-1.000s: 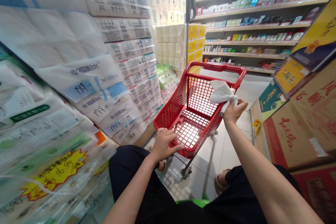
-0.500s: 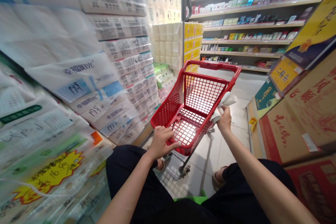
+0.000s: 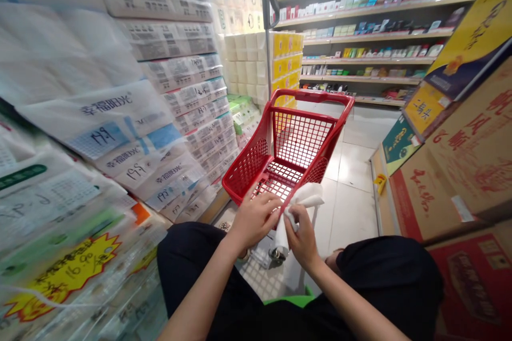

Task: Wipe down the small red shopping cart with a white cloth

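A small red plastic shopping cart (image 3: 256,157) stands on the tiled floor in front of my knees. My left hand (image 3: 256,218) grips its near rim, fingers curled over the edge. My right hand (image 3: 302,234) is closed on a white cloth (image 3: 306,197) and presses it against the cart's near right corner, close beside my left hand. The basket holds nothing that I can see. My dark trousers and one sandalled foot show below.
Stacked packs of tissue paper (image 3: 120,117) with price tags fill the left side. Cardboard boxes (image 3: 448,170) are piled on the right. Shelves of small goods (image 3: 360,26) run across the back. A yellow price sticker (image 3: 60,272) sits low left.
My right hand carried the cloth from the cart's far right rim down along the side to the near corner beside my left hand. The cart shifted slightly left in view.
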The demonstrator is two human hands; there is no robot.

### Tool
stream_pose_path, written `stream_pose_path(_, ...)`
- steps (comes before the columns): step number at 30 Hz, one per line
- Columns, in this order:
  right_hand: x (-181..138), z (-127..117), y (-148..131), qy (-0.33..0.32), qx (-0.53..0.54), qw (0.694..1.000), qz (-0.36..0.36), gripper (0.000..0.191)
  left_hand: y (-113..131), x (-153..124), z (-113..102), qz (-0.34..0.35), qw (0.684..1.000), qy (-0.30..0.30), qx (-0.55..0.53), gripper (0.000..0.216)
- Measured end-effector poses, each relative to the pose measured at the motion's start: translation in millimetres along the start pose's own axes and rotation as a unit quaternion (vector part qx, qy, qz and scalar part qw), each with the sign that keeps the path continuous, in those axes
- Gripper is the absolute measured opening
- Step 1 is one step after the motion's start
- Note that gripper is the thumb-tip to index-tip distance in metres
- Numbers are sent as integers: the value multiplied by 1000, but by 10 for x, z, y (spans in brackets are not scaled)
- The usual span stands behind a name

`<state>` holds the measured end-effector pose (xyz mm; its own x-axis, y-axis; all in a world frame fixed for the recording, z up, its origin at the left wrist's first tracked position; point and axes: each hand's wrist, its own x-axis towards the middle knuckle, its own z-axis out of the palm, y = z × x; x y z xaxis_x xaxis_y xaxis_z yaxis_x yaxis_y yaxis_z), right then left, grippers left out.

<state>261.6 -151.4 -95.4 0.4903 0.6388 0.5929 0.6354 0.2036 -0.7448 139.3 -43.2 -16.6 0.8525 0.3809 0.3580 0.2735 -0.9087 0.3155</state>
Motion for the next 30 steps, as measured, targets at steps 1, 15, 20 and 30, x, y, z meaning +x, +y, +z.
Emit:
stream_pose_path(1, 0, 7, -18, -9, -20, 1000, -15, 16, 69, 50, 27, -14, 1000, -8, 4, 26)
stream_pose_path(15, 781, 324, 639, 122, -4, 992, 45, 58, 155, 380, 193, -142, 978, -76, 134, 38)
stream_pose_path(20, 1170, 209, 850, 143, 6, 987, 69, 58, 152, 433, 226, -161, 972, -85, 152, 43)
stream_pose_path(30, -201, 813, 142, 68, 104, 985, 122, 57, 141, 437, 216, -169, 970, -91, 147, 45)
